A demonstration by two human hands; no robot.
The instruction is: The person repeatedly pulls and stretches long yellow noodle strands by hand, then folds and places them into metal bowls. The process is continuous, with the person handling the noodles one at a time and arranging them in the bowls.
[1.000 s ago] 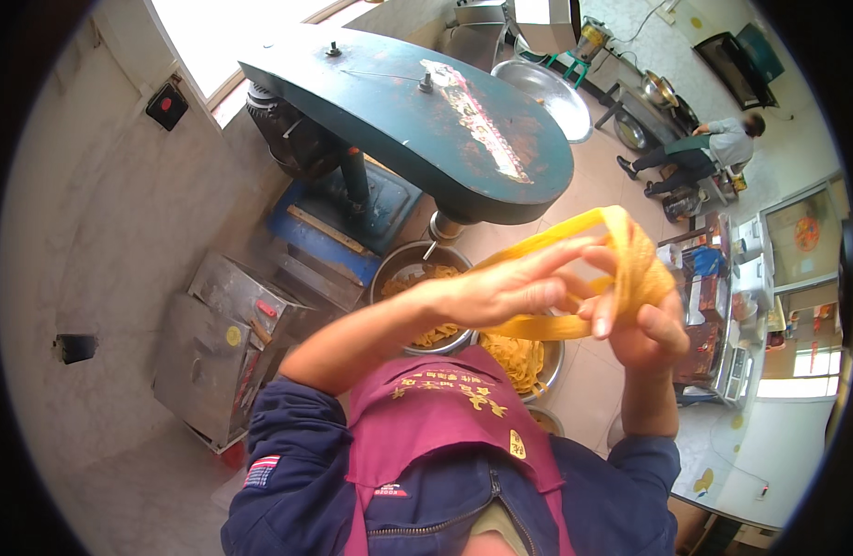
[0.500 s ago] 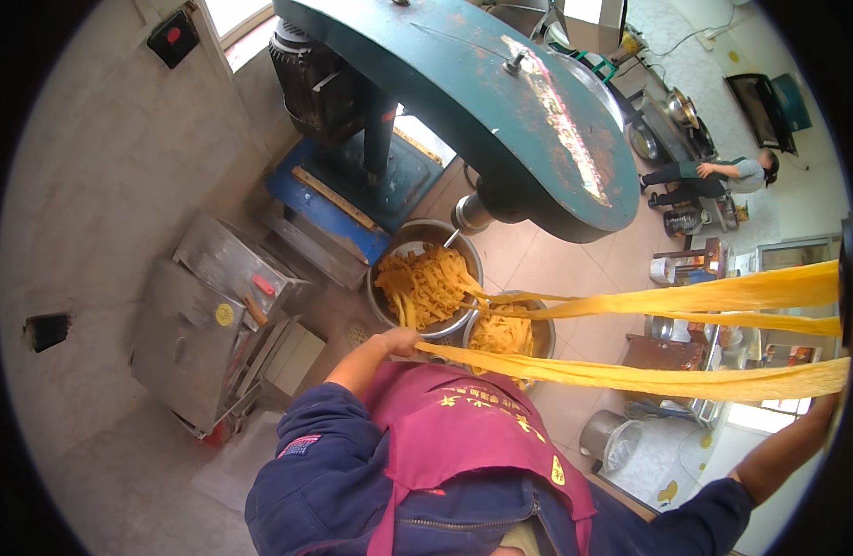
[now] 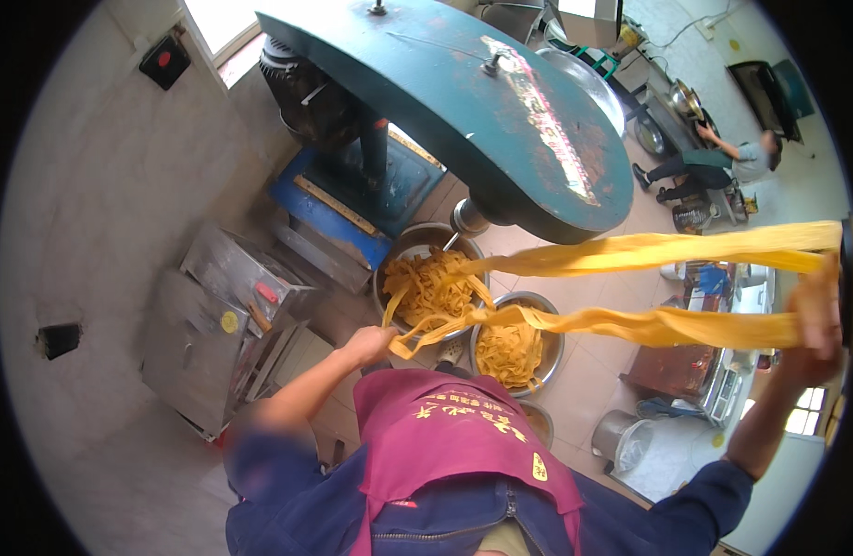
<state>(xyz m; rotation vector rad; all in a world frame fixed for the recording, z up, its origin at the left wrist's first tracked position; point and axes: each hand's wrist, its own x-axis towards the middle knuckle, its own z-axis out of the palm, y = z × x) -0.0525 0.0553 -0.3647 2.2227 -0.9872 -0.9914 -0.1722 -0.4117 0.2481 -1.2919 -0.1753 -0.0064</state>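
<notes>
My left hand (image 3: 369, 345) is closed on the end of a long, soft yellow strip (image 3: 575, 324), beside a metal basin (image 3: 377, 295) heaped with yellow strips (image 3: 436, 287). Far to the right, my raised right hand (image 3: 818, 310) is slightly blurred and grips the strips' other end. Between the hands the lower strip hangs slack and wavy. A second, wider length (image 3: 649, 248) slopes down from near my right hand to the basin. Whether they are dough or bean curd sheet I cannot tell. Another basin (image 3: 560, 347) with yellow strips (image 3: 510, 357) stands close to the first.
A green machine (image 3: 445, 102) arches overhead, its metal shaft (image 3: 465, 220) reaching down over the first basin. Metal cabinets (image 3: 190, 334) stand at the left. A lined bin (image 3: 621, 435) and a cluttered bench (image 3: 667, 371) are at the right; a person (image 3: 714, 167) works farther back.
My right hand has risen into fuller view with the strips. The lower strip has gone from taut to slack and wavy. My left hand has shifted slightly left, and the far person's arm has moved.
</notes>
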